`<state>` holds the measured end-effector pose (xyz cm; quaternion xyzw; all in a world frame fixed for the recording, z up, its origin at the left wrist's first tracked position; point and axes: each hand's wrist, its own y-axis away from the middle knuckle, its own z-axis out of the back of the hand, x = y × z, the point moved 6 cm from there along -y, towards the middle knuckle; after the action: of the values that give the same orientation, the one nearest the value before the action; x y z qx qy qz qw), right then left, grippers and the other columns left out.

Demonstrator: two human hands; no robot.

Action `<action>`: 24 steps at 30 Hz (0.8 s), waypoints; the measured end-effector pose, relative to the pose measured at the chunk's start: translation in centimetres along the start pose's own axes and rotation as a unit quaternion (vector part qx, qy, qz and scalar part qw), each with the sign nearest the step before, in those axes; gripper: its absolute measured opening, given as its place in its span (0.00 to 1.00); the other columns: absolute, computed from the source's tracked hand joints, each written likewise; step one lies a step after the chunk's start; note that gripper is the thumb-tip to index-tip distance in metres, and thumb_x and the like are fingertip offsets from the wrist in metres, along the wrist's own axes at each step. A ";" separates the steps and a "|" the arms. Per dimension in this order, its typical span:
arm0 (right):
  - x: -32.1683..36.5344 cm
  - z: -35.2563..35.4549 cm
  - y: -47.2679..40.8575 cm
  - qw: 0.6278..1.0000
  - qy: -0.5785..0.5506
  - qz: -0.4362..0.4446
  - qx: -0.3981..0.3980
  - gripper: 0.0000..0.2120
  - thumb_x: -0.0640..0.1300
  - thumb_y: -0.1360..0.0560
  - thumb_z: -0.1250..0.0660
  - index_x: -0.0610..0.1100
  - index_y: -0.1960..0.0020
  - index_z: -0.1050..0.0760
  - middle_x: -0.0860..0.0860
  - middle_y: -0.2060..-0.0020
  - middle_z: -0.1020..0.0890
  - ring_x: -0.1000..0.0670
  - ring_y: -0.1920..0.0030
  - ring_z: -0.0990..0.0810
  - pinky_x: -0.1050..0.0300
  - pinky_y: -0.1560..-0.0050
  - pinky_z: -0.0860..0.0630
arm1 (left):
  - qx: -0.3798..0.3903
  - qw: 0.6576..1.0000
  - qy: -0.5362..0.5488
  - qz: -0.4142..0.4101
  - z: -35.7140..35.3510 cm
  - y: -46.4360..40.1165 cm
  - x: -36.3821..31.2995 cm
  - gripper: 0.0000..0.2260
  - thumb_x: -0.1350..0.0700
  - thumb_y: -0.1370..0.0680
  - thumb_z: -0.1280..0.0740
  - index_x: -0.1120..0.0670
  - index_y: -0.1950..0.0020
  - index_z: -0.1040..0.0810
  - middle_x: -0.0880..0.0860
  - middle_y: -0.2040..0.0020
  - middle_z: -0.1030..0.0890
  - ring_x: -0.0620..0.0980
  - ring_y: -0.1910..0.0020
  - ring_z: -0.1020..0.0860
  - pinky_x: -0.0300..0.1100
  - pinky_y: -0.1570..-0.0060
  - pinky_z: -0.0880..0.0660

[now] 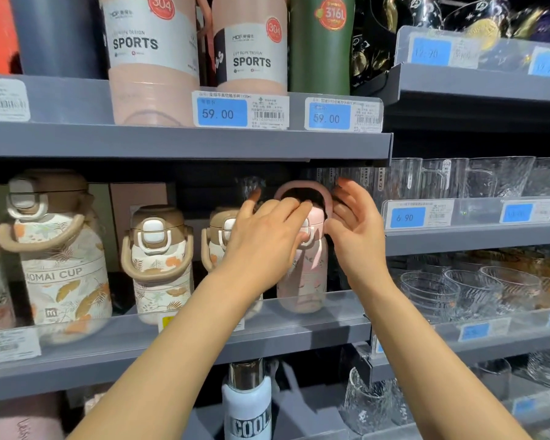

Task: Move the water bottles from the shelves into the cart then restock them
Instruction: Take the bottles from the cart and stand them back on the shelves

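Note:
A pink water bottle (pixel 302 281) with a looped pink handle stands upright at the right end of the middle shelf (pixel 172 341). My left hand (pixel 267 236) lies over its lid, fingers curled around the top. My right hand (pixel 356 230) is just to the right of the handle, palm toward the bottle and fingers spread, holding nothing. To the left stand brown-lidded floral bottles: a small one (pixel 158 265), a large one marked MOMAI CUP (pixel 58 265), and one (pixel 218 236) mostly hidden behind my left hand. No cart is in view.
The upper shelf carries two pink SPORTS bottles (pixel 153 58) (pixel 251 49) and a green bottle (pixel 321 49), low above my hands. A white COOL bottle (pixel 246 404) stands on the shelf below. Glass cups (pixel 458 290) and jugs fill the shelves at the right.

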<state>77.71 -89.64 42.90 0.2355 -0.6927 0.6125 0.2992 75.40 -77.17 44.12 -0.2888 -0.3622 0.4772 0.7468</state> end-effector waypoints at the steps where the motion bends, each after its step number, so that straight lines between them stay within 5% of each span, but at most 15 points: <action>1: 0.2 -0.1 0.0 1.000 0.010 0.015 -0.001 0.28 0.26 0.27 0.40 0.46 0.31 0.32 0.56 0.39 0.25 0.58 0.38 0.25 0.58 0.33 0.28 | -0.014 1.000 -0.003 0.002 -0.1 0.0 -0.1 0.19 0.53 0.25 0.32 0.54 0.34 0.26 0.52 0.43 0.21 0.54 0.45 0.22 0.58 0.36 0.35; 3: 0.8 -0.4 0.0 0.997 0.062 0.053 0.014 0.27 0.29 0.26 0.39 0.46 0.30 0.32 0.60 0.40 0.26 0.59 0.36 0.27 0.61 0.33 0.31 | -0.045 0.999 -0.007 0.009 -0.2 0.2 -0.3 0.18 0.55 0.26 0.31 0.55 0.37 0.24 0.52 0.44 0.20 0.54 0.47 0.21 0.57 0.38 0.33; 7: 1.4 -0.7 0.5 0.974 0.189 0.124 0.031 0.23 0.30 0.26 0.38 0.42 0.32 0.27 0.51 0.37 0.23 0.62 0.39 0.29 0.77 0.39 0.37 | -0.162 0.987 -0.001 -0.010 0.5 2.1 -1.3 0.12 0.61 0.26 0.34 0.57 0.43 0.20 0.53 0.45 0.19 0.54 0.50 0.21 0.52 0.40 0.31; 10: 1.4 -0.6 1.2 0.963 0.211 0.163 0.041 0.24 0.30 0.27 0.39 0.42 0.33 0.27 0.49 0.37 0.22 0.60 0.38 0.28 0.76 0.38 0.36 | -0.208 0.977 0.028 0.030 1.4 3.6 -1.1 0.14 0.57 0.26 0.31 0.55 0.40 0.21 0.54 0.41 0.21 0.55 0.44 0.23 0.50 0.40 0.32; 17: 1.0 0.6 3.4 0.934 0.262 0.239 0.037 0.22 0.34 0.26 0.38 0.40 0.33 0.27 0.48 0.36 0.24 0.54 0.34 0.28 0.70 0.35 0.35 | -0.086 0.992 0.048 0.077 0.8 3.7 -0.3 0.29 0.41 0.25 0.39 0.51 0.26 0.37 0.52 0.30 0.30 0.50 0.32 0.31 0.57 0.28 0.53; 24: 0.1 1.0 4.7 0.916 0.276 0.288 0.036 0.14 0.38 0.22 0.37 0.39 0.37 0.23 0.48 0.39 0.21 0.52 0.36 0.24 0.65 0.36 0.30 | -0.108 0.991 0.069 0.041 1.7 3.5 -0.2 0.26 0.36 0.24 0.43 0.50 0.34 0.26 0.51 0.35 0.26 0.50 0.37 0.27 0.60 0.28 0.51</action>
<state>74.25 -89.98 39.63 -0.1421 -0.5980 0.7373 0.2804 72.14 -75.91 42.29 -0.4150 -0.3469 0.4441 0.7142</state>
